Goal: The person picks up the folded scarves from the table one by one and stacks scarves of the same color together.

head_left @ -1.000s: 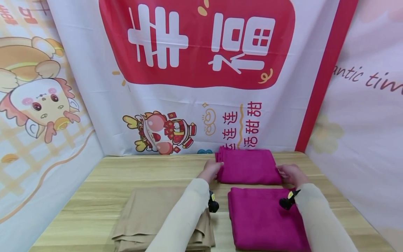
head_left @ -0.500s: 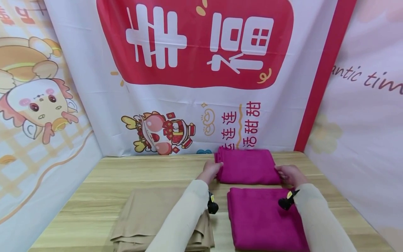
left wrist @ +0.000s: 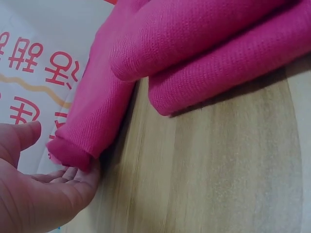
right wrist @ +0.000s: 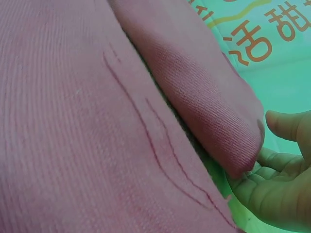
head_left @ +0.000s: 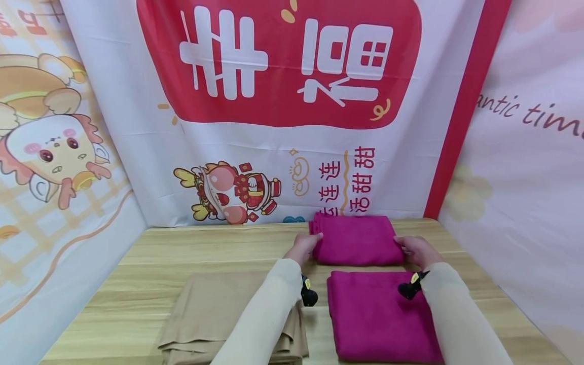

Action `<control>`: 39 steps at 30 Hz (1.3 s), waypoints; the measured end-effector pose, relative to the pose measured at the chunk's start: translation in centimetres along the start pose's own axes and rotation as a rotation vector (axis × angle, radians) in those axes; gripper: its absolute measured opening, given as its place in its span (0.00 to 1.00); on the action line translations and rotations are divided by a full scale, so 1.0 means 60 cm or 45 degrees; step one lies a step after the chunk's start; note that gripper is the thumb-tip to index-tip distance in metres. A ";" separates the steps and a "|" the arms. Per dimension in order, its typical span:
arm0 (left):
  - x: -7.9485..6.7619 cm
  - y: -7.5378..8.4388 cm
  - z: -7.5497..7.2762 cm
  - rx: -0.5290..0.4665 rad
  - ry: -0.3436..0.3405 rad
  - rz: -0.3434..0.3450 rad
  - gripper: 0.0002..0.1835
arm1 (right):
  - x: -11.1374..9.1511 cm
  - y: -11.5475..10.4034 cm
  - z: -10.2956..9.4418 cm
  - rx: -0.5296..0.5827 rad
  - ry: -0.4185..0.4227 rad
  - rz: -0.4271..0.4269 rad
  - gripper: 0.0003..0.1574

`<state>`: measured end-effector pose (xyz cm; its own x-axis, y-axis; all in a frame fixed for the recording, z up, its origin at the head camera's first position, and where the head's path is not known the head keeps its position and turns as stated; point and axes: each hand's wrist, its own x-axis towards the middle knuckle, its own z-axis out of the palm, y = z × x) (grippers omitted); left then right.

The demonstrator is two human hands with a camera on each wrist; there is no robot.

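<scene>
A folded magenta knit garment (head_left: 360,242) lies near the far edge of the wooden table, against the back wall cloth. My left hand (head_left: 304,247) is at its left end, and in the left wrist view the fingers (left wrist: 73,177) touch the fabric's lower edge while the thumb stands apart. At the opposite end is my right hand (head_left: 416,249), its fingers (right wrist: 265,172) against the bottom edge and its thumb beside the cloth. Closer to me, a second folded magenta garment (head_left: 378,319) lies flat, partly under my right forearm.
A stack of folded beige cloth (head_left: 219,304) sits at the front left of the wooden table (head_left: 137,284), partly covered by my left sleeve. Printed fabric walls (head_left: 274,142) enclose the back and both sides. Black wrist cameras (head_left: 309,295) hang below both cuffs.
The whole head view shifts slightly. My right hand comes a little inward along the far garment's right end. Both hands stay at that garment's ends.
</scene>
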<state>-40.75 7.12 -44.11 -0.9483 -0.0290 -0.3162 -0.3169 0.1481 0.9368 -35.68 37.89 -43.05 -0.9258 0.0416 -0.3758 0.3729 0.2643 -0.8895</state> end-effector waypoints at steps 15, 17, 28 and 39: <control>-0.002 -0.007 0.005 -0.200 -0.107 -0.029 0.37 | 0.003 -0.001 0.013 0.244 -0.022 0.068 0.27; -0.003 -0.008 0.005 -0.214 -0.116 -0.034 0.37 | 0.000 -0.002 0.016 0.289 -0.024 0.093 0.24; 0.008 -0.013 0.010 -0.131 -0.057 -0.037 0.33 | 0.006 0.003 0.024 0.606 0.040 0.142 0.10; 0.013 -0.011 0.014 -0.067 0.016 -0.078 0.23 | 0.009 0.002 0.023 0.597 0.104 0.173 0.10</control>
<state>-41.25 7.85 -45.09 -0.9271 -0.0489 -0.3717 -0.3747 0.0932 0.9224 -36.05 36.63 -43.70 -0.8619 0.1257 -0.4913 0.4609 -0.2100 -0.8622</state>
